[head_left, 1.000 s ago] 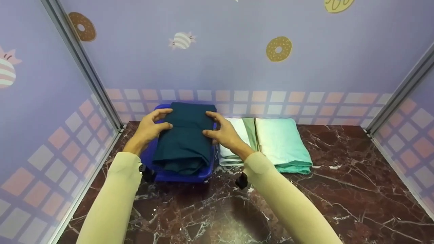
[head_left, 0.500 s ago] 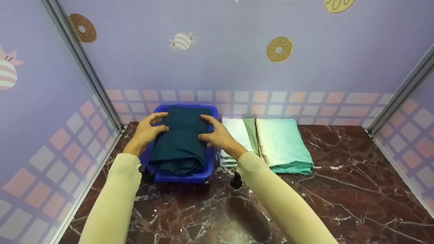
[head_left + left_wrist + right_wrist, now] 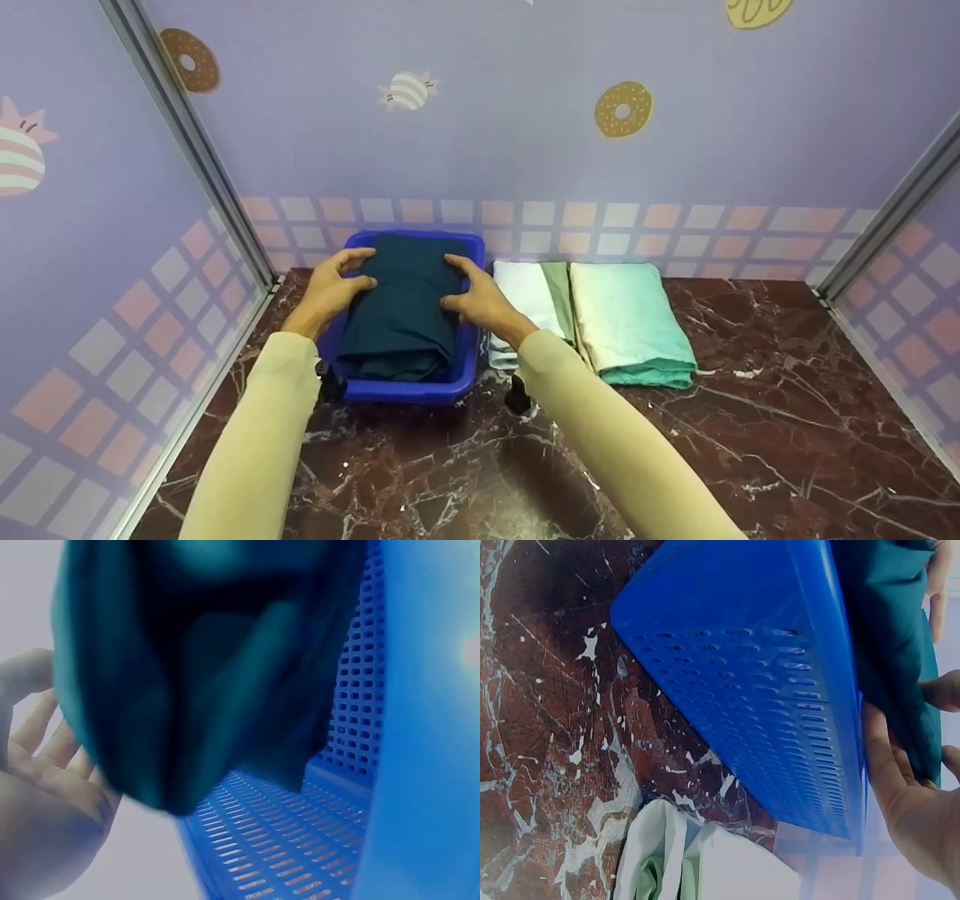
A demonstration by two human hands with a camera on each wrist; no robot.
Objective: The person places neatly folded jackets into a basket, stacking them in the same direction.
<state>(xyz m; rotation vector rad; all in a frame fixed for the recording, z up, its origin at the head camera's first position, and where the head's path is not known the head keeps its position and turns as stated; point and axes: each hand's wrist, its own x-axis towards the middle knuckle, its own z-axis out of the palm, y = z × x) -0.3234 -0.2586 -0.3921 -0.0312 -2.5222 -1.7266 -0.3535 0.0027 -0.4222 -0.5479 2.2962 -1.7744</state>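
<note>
A folded dark teal cloth (image 3: 405,307) lies between both hands at the mouth of a blue perforated plastic basket (image 3: 405,391). My left hand (image 3: 326,292) grips its left edge, thumb nearer me than the fingers. On the opposite edge, my right hand (image 3: 484,300) holds the cloth; the right wrist view shows fingers (image 3: 885,757) under it and the thumb above. In the left wrist view the cloth's folded end (image 3: 187,690) hangs over the slotted basket floor (image 3: 277,840), with a gap below it.
To the right of the basket, a folded white and green cloth (image 3: 525,289) lies beside a folded pale mint cloth (image 3: 634,319). They rest on a dark red marbled tabletop (image 3: 765,420). A patterned lilac wall (image 3: 510,150) stands close behind, with side panels left and right.
Both hands have lowered the teal cloth and shifted it slightly left, so more of the basket's back and right rim shows. Over the last half second they have hardly moved.
</note>
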